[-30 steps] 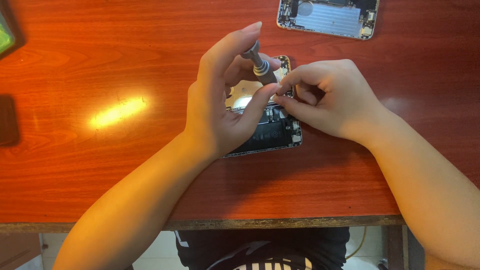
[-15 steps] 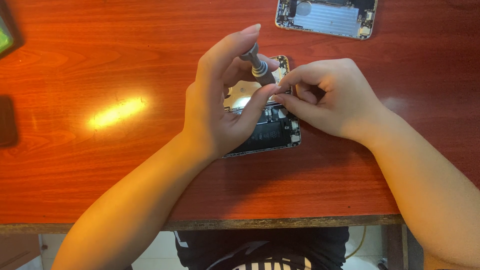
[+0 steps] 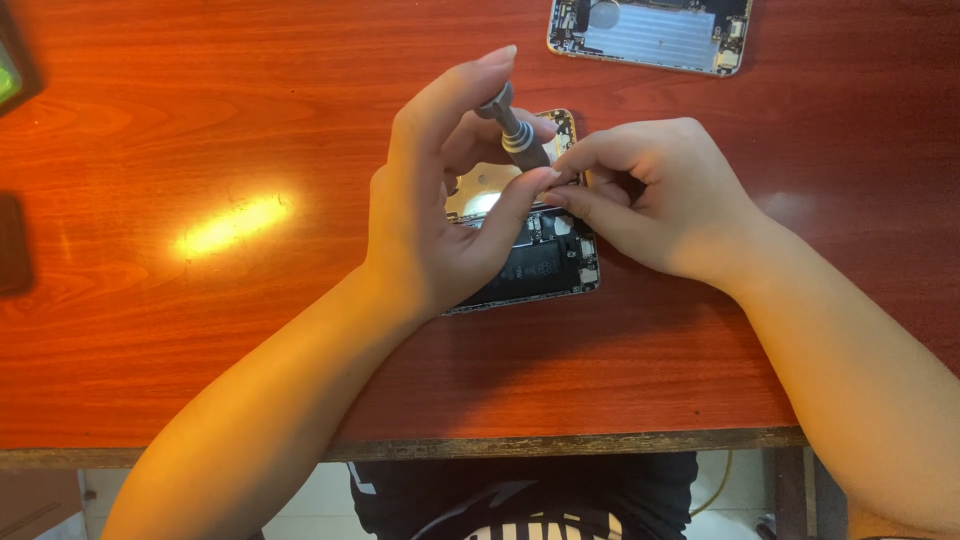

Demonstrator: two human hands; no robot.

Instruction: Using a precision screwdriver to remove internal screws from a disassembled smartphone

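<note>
Glossy reddish wooden table (image 3: 200, 120), both hands, left hand (image 3: 440, 210) and right hand (image 3: 660, 195), pinched on a screwdriver (image 3: 515, 130) over an opened phone (image 3: 545, 265)

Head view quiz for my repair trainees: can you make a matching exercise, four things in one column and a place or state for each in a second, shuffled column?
Things:
1. screwdriver
2. opened phone
3. detached phone part
4. left hand

Places or states:
A. at the table's far edge, apart from both hands
B. tilted, pinched between fingers
C. lying under both hands, insides showing
D. index finger on the tool's cap

Pairs: 1-B, 2-C, 3-A, 4-D
</note>
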